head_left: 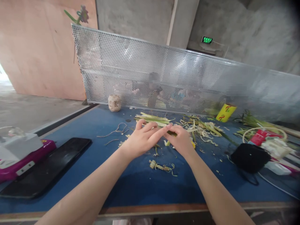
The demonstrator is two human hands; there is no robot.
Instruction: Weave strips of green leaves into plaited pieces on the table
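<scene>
My left hand [142, 139] and my right hand [180, 139] meet fingertip to fingertip over the middle of the blue table [140, 187]. Both are closed in a pinch, and the fingers hide most of what they hold. A bit of dark green shows under the right fingers, too small to name. Just beyond my hands lies a bundle of pale green plant strips [153, 117]. Nearer to me rests a small knotted piece of dried plant fibre [161, 166] with curling ends. A loose thread [117, 128] is left of my left hand.
Shredded plant scraps [203, 126] spread to the right. A perforated metal screen [140, 65] stands along the back, near a yellow roll [226, 112] and a ball of twine [114, 103]. A black phone [51, 165] lies left; a black pouch-like item [250, 157] sits right.
</scene>
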